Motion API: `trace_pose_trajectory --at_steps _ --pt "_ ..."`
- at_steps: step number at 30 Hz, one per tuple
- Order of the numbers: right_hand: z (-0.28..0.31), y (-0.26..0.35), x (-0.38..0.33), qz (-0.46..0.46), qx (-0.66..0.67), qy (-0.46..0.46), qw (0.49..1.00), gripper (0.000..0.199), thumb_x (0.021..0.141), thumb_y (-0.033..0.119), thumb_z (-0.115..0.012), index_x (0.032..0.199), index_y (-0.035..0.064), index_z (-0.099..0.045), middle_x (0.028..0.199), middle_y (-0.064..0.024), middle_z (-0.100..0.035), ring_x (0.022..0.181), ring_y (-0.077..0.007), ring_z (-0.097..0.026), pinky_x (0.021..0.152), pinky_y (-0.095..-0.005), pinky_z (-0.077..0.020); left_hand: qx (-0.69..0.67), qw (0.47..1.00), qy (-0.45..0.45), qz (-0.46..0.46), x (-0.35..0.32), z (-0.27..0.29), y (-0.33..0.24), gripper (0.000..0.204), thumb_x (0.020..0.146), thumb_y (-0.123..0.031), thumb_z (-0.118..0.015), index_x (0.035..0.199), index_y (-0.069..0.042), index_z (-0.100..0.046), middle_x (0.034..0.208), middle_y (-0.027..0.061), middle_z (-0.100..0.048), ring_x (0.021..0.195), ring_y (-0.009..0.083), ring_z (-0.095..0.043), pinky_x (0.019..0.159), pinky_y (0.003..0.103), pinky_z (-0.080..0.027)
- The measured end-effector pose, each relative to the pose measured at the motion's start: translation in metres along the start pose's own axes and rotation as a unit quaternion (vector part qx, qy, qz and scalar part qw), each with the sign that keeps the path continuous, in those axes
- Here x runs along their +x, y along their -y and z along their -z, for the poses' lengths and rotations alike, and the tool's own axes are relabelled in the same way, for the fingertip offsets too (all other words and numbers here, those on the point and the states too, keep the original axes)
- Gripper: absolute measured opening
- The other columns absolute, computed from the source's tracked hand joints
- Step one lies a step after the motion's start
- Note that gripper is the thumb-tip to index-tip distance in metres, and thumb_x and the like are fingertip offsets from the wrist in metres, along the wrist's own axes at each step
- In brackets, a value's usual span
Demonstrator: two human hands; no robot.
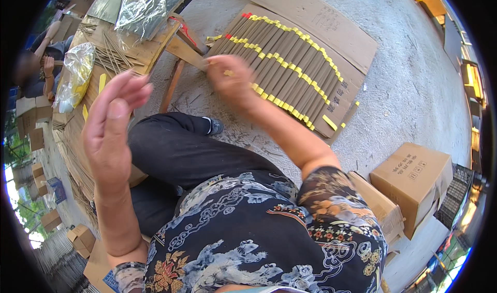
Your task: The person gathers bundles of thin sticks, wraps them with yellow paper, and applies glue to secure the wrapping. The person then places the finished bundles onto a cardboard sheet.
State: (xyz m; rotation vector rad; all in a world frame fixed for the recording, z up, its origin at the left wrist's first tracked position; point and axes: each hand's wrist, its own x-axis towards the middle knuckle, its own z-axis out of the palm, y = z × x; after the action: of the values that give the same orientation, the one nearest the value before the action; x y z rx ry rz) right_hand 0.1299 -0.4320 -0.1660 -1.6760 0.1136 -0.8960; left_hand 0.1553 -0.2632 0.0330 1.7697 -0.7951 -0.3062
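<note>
Nearest the camera, the left hand (107, 138) is held up, its fingers loosely bent and well parted from a palm where nothing is seen to be gripped. The fingers of the right hand (230, 81) are curled and blurred; a small yellow patch (228, 73) shows there, but whether anything is held cannot be told.

Just to the right of the right fingers, a row of brown rods (282, 47), crossed by yellow bands (284, 63), is laid on a cardboard sheet (321, 19). Each rod would probably be found light and stiff, and is best grasped near mid-length, between bands; since neighbours are packed close, little room is left for fingertips.

Beyond the left fingertips, thin sticks (116, 55) are strewn on a wooden table (147, 56), with a clear plastic bag (77, 70) to their left. Between both sets of fingers, the way is partly blocked by a wooden brace (184, 51). Below the right fingers, a leg in black trousers (191, 143) is bent. Well apart, at lower right, cartons (411, 174) are placed.
</note>
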Motion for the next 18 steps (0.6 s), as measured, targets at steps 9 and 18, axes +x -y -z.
trace_pose_trajectory --at_steps 9,18 --pt "-0.131 0.154 -0.038 0.073 0.176 0.562 0.805 0.015 0.082 0.019 -0.059 0.085 0.0048 -0.057 0.083 -0.0064 -0.056 0.082 -0.0156 -0.054 0.068 -0.0265 -0.0445 0.063 0.817 0.573 0.024 0.012 -0.120 -0.056 0.054 0.090 -0.042 -0.031 0.093 0.004 -0.060 0.096 0.0234 -0.058 0.088 0.0370 -0.056 0.080 0.039 -0.042" --pt "-0.100 0.180 -0.037 0.055 0.182 0.570 0.799 0.017 0.082 0.021 -0.059 0.085 0.0044 -0.057 0.082 -0.0058 -0.056 0.081 -0.0150 -0.053 0.068 -0.0267 -0.0439 0.191 0.755 0.603 0.173 0.000 -0.080 -0.053 0.051 0.088 -0.043 -0.035 0.095 0.000 -0.061 0.097 0.0193 -0.060 0.095 0.0339 -0.054 0.083 0.036 -0.040"
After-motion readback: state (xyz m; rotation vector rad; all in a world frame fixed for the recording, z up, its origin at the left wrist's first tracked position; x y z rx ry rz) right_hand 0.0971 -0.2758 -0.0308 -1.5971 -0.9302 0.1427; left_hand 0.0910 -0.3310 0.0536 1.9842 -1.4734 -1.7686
